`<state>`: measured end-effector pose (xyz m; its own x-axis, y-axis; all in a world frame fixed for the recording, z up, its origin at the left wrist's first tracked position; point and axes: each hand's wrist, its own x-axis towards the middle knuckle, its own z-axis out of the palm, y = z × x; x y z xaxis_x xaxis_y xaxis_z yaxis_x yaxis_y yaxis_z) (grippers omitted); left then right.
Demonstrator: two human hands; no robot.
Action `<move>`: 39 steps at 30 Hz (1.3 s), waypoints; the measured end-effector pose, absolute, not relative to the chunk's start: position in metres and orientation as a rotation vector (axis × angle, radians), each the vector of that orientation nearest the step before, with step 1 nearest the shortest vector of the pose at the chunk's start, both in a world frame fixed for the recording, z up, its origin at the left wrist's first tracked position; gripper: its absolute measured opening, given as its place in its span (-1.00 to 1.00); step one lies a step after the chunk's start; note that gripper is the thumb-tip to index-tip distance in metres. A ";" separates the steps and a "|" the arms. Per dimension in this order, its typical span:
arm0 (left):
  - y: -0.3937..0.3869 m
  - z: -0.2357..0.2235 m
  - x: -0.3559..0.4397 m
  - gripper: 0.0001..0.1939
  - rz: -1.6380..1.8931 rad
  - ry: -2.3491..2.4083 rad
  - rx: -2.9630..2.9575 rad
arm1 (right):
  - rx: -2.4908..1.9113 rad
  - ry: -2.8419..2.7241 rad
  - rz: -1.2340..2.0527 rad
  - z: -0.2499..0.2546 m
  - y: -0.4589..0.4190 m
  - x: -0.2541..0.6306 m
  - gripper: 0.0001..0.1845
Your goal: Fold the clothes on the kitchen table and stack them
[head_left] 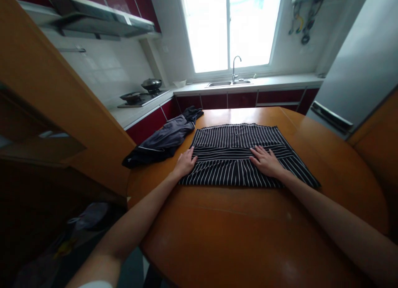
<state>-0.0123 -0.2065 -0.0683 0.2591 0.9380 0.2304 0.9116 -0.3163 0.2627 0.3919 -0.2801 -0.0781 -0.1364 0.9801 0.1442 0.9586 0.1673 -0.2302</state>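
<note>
A black garment with white stripes [230, 172] lies spread flat on the wooden table [217, 230]. Its stripes run lengthwise except for a waistband-like strip across the middle, where they run sideways. My left hand [185, 161] rests on the garment's left edge, fingers stretched toward the far side. On the right part of the cloth lies my right hand [265, 160], palm down with fingers spread. Neither hand grips the fabric. The garment's exact kind I cannot tell.
Dark grey and black clothing [168, 134] lies crumpled along the table's left edge. Beyond stand a counter with a sink [228, 83], a stove [146, 98] with a lidded pan [151, 84], and a fridge [351, 64] at right. A wooden door frame [62, 72] borders the left.
</note>
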 end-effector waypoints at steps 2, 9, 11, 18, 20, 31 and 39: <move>-0.199 -0.065 -0.014 -0.46 0.674 1.791 2.378 | -1.924 -2.144 0.094 -0.081 -0.275 0.403 -0.31; -0.178 -0.052 -0.016 -0.59 0.876 1.602 2.221 | -1.926 -2.149 -0.007 -0.087 -0.270 0.408 -0.35; -0.175 -0.052 -0.017 -0.63 1.001 1.557 2.210 | -1.927 -2.157 -0.012 -0.088 -0.270 0.407 -0.34; -0.170 -0.052 -0.027 -0.66 0.834 1.577 2.291 | -1.942 -2.142 0.025 -0.084 -0.270 0.406 -0.34; -0.179 -0.042 -0.023 -0.64 0.801 1.556 2.359 | -1.974 -2.102 0.002 -0.079 -0.274 0.402 -0.35; -0.266 -0.056 0.070 -0.39 0.229 1.086 2.805 | -1.505 -2.388 0.140 -0.063 -0.312 0.319 -0.31; -0.246 -0.064 0.046 -0.27 0.151 1.389 2.650 | -2.021 -2.140 0.183 -0.071 -0.279 0.394 -0.25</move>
